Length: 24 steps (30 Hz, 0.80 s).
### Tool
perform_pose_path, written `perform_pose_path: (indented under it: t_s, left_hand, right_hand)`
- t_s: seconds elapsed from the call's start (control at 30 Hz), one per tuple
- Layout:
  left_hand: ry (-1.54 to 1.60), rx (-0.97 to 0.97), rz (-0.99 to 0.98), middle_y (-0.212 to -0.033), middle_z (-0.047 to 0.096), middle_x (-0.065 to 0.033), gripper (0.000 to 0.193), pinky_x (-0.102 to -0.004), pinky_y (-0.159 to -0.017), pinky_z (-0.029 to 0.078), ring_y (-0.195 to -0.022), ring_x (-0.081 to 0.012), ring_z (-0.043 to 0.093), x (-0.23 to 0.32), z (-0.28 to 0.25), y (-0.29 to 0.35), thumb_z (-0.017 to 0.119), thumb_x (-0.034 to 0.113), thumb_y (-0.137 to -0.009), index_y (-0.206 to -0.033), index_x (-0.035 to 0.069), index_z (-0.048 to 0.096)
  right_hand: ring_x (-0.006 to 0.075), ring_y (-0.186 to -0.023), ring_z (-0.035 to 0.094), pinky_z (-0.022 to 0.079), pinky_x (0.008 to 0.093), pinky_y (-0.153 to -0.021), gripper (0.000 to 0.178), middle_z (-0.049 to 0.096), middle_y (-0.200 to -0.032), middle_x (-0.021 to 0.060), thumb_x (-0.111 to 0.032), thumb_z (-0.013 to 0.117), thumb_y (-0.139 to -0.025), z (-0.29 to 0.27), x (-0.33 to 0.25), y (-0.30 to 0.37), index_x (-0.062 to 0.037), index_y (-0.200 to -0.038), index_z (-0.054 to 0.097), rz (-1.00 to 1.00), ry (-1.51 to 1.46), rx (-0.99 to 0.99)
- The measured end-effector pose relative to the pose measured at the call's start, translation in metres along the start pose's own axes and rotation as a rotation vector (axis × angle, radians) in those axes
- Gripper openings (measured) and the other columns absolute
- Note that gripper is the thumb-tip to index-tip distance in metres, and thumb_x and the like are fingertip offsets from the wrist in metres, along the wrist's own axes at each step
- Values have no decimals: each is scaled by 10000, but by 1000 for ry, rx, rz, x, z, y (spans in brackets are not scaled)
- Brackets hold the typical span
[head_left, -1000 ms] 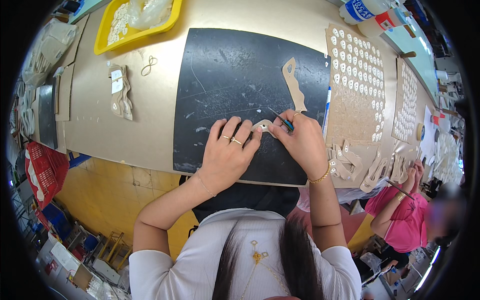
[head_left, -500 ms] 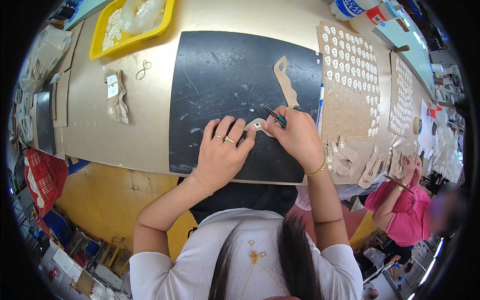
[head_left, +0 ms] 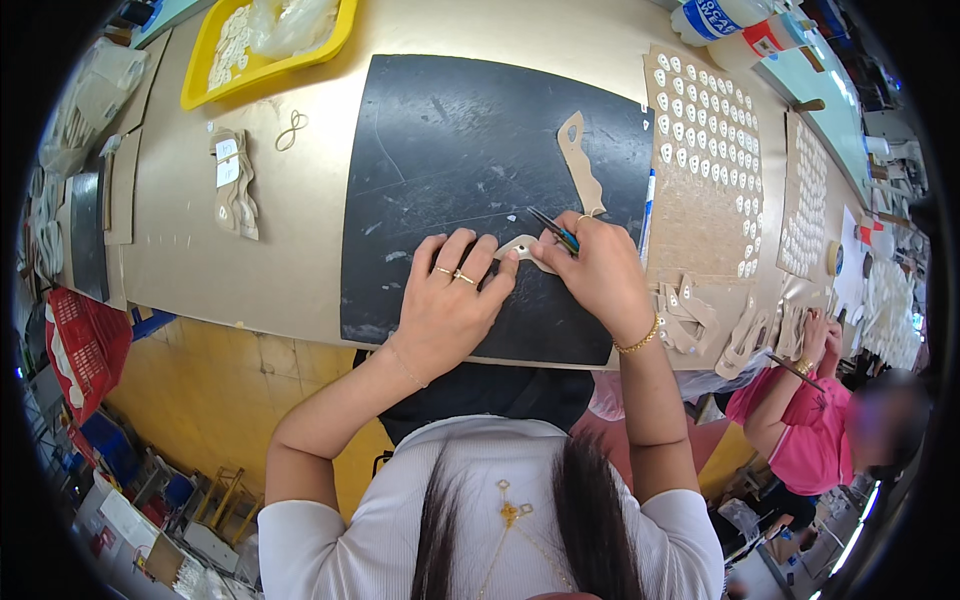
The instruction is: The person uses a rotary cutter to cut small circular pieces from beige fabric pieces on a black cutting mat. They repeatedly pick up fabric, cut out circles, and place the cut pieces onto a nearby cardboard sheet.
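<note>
On a black mat (head_left: pixel 440 160), a small beige curved piece (head_left: pixel 518 246) with a white patch and a dark hole lies between my hands. My left hand (head_left: pixel 447 297) holds its left side down, with the thumb at the white patch. With my right hand (head_left: pixel 603 270) I pinch its right end while keeping slim dark tweezers (head_left: pixel 553 228) with a blue part among the fingers. Their tips point away to the upper left. Beyond my right hand lies a longer beige wavy strip (head_left: pixel 580 165) with a hole at its far end. My fingers hide part of the small piece.
A yellow tray (head_left: pixel 345 35) of small white pieces stands far left, near a tied beige bundle (head_left: pixel 237 190). On the right are a board (head_left: pixel 690 215) with rows of white patches, loose beige pieces (head_left: pixel 690 315) and bottles (head_left: pixel 715 20). A co-worker (head_left: pixel 795 420) in pink sits at the right.
The view has shifted slightly, so the table things appear a little to the right. Both hands keep nearly the same hold on the small piece and the tweezers.
</note>
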State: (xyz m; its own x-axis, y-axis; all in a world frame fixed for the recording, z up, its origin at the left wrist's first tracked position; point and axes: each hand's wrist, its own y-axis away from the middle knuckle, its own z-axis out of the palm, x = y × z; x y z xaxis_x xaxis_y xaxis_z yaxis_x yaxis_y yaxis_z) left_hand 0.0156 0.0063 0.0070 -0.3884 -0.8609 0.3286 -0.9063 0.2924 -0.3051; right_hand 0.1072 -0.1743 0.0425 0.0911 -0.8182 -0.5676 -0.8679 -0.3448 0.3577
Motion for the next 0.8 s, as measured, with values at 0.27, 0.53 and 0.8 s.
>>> perform_pose_path:
  t_s: [0.27,0.53,0.8]
  left_hand:
    - [-22,36,17,-1142,611,-97,260,-465,-950,453,-1117,-280,558,1,-1,-1,696,127,-828,-1083,79,698]
    - [-6,16,16,-1168,593,-96,372,-470,-973,431,-1145,-292,541,-1,1,0,728,86,-770,-1140,102,690]
    - [23,1,-3,-1186,582,-96,460,-477,-992,413,-1166,-297,531,-1,1,2,747,66,-724,-1177,115,681]
  right_hand:
    - [347,-656,674,506,416,-631,237,669,-712,192,-234,758,-853,-1,-6,1,-6,-898,713,-6,-12,31]
    - [336,-655,671,491,398,-636,228,662,-722,192,-202,758,-857,3,-2,1,17,-885,701,-47,-51,85]
    - [295,-692,650,497,383,-662,222,673,-841,147,-185,794,-833,7,-1,6,5,-899,700,-112,-100,187]
